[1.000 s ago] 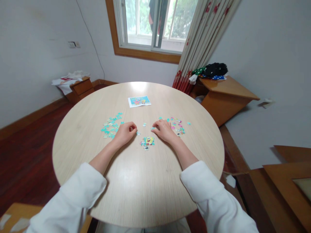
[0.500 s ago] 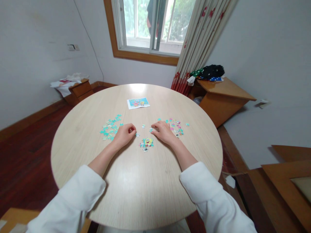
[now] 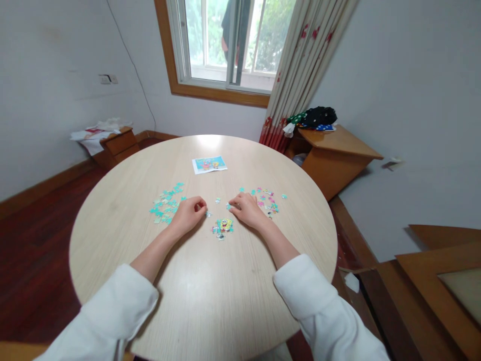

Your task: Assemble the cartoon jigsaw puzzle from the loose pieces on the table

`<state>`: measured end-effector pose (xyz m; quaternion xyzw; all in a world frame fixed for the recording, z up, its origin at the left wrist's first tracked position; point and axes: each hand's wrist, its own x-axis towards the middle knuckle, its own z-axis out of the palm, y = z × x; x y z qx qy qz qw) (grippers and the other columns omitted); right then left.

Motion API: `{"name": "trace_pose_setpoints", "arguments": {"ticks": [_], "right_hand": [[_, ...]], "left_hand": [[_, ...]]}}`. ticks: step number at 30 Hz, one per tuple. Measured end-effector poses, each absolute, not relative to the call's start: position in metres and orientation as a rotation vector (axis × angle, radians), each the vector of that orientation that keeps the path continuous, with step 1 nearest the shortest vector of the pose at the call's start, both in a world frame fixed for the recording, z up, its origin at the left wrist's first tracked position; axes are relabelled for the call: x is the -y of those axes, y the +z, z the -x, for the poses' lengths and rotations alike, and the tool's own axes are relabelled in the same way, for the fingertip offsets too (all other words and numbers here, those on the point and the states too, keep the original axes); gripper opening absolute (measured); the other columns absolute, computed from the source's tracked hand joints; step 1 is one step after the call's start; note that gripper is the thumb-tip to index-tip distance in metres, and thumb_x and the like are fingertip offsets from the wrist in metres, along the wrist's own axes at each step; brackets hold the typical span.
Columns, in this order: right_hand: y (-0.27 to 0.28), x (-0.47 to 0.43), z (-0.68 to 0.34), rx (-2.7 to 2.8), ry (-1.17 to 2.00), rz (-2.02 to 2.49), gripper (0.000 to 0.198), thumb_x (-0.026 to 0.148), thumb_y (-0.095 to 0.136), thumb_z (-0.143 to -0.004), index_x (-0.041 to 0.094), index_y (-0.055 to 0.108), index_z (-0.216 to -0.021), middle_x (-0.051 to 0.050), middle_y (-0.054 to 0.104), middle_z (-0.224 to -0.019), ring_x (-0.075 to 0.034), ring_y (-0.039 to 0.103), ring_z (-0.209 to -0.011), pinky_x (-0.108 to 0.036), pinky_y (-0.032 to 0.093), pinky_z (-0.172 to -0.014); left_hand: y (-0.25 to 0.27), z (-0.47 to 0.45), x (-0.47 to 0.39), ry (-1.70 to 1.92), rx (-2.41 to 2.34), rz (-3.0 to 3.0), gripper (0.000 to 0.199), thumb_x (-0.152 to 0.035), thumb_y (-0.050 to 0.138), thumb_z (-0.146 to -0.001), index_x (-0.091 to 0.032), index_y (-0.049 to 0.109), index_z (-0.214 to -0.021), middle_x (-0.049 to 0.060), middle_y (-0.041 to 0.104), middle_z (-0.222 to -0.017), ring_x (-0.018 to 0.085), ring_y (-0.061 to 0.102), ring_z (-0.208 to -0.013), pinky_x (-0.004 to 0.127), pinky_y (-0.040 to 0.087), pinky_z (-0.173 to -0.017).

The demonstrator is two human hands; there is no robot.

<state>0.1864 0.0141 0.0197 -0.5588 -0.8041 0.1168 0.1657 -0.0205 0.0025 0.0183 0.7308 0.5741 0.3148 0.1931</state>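
One table [image 3: 225, 301], with picking-out seemingly the step.
Left hand [image 3: 189, 212] curls nearly together, right hand [image 3: 247, 208] parts slightly, grips unclear; joined patch [image 3: 225, 225] lies well in from the near edge; next seems to call for matching the piece [image 3: 228, 206] by the right fingertips.

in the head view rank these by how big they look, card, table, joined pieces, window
1. Table
2. Window
3. Card
4. Joined pieces
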Motion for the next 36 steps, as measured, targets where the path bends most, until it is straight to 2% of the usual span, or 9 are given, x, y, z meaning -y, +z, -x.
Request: {"name": "trace_pose_setpoints", "arguments": {"ticks": [22, 36], "right_hand": [[0.0151, -0.0151, -0.184, 2.287, 0.349, 1.544, 0.016, 0.022, 0.058, -0.082, 0.018, 0.069, -0.093, -0.007, 0.063, -0.094, -0.02, 0.051, -0.096, -0.035, 0.028, -0.083], [0.0149, -0.0164, -0.1837, 2.315, 0.372, 1.536, 0.018, 0.022, 0.055, -0.083, 0.018, 0.068, -0.094, -0.008, 0.063, -0.094, -0.02, 0.05, -0.095, -0.034, 0.027, -0.082]], "left_hand": [[0.0172, 0.0247, -0.0048, 1.029, -1.625, -1.972, 0.012, -0.03, 0.055, -0.07, -0.018, 0.055, -0.066, -0.003, 0.053, -0.056, 0.011, 0.045, -0.054, 0.024, 0.035, -0.057], [0.0139, 0.0264, -0.0067, 1.092, -1.628, -1.947, 0.008, -0.023, 0.054, -0.068, -0.018, 0.052, -0.062, -0.004, 0.05, -0.054, 0.011, 0.044, -0.052, 0.024, 0.034, -0.055]]}}
